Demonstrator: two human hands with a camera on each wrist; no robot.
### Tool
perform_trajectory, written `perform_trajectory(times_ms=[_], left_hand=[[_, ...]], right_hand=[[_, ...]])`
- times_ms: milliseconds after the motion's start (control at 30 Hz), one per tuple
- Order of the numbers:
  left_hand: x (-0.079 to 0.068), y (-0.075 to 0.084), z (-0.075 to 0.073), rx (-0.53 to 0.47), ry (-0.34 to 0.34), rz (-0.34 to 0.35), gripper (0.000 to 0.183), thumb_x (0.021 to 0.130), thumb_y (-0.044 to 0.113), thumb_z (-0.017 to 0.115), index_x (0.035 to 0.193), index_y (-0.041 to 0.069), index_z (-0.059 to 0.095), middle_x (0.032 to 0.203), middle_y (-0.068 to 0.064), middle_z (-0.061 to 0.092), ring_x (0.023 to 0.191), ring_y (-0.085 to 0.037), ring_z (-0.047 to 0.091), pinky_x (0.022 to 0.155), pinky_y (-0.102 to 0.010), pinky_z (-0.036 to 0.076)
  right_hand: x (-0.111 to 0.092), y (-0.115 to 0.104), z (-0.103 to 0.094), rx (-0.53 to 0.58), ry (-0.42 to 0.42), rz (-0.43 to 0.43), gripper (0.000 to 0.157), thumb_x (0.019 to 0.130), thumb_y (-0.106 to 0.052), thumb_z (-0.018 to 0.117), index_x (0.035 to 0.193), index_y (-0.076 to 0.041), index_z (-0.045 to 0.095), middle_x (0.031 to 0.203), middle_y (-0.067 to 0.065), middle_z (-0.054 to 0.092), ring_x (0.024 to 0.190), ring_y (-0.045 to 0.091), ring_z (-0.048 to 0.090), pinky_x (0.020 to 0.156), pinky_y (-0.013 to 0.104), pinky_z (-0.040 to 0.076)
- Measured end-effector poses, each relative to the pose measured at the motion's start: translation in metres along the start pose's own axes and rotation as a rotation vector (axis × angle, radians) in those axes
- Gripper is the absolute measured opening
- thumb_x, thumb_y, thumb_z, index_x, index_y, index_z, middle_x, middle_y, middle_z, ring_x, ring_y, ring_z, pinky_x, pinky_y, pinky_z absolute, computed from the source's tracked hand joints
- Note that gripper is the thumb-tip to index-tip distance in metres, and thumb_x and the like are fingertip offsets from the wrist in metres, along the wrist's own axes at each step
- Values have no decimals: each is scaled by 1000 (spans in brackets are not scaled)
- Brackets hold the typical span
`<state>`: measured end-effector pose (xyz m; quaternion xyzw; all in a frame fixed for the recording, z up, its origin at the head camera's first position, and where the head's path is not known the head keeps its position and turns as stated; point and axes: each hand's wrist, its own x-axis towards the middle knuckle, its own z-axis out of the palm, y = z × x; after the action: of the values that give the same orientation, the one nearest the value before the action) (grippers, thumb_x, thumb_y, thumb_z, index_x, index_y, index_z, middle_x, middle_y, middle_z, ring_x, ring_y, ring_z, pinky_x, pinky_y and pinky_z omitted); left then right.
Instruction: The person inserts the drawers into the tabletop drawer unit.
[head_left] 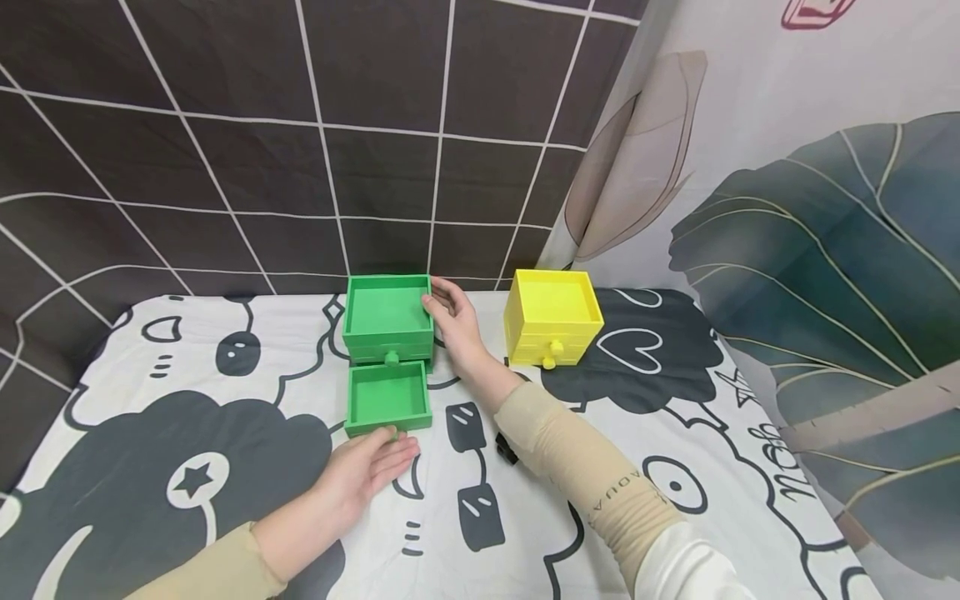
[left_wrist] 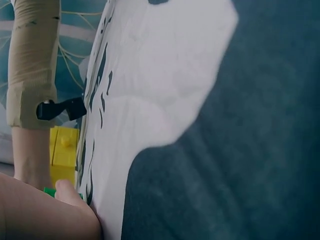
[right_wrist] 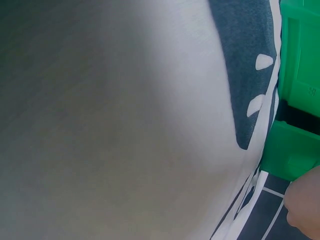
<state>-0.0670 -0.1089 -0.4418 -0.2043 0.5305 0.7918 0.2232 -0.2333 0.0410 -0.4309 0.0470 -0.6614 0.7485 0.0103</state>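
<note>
A small green drawer box (head_left: 388,343) with an open tray top stands on the patterned cloth. Its lower drawer (head_left: 388,398) is pulled out toward me. My left hand (head_left: 363,475) is at the drawer's front, pinching the small knob between thumb and fingers; in the left wrist view the hand (left_wrist: 50,212) hides most of the green. My right hand (head_left: 457,325) grips the box's right side, thumb on the top rim. The right wrist view catches part of the right hand (right_wrist: 305,202) against the green box (right_wrist: 285,152).
A yellow drawer box (head_left: 553,321) with two knobs stands right of the green one. Behind the cloth (head_left: 420,533) hangs a dark, white-lined sheet (head_left: 382,171); a leaf-patterned curtain (head_left: 817,242) is on the right. A black device (left_wrist: 62,109) sits at the right sleeve.
</note>
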Motion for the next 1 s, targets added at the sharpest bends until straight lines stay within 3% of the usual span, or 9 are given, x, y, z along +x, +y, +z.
perform_trajectory(times_ms=[333,1000], left_hand=[[1,4,4,30,-4,0,37,110,10,47,139,-13,48,111,-11,80,96,-9,77,97,-26,65],[2,1,4,26,5,24,36,109,9,48,138,-13,49,100,-5,80,91,-7,78,93,-24,66]], right_hand=[[1,-2,1,-1,-2,-9,45,106,-5,58,149,4,51,151,25,56,141,38,54,124,42,47],[0,1,0,-9,2,-5,45,106,-5,58,149,4,51,151,25,57,141,37,55,124,40,48]])
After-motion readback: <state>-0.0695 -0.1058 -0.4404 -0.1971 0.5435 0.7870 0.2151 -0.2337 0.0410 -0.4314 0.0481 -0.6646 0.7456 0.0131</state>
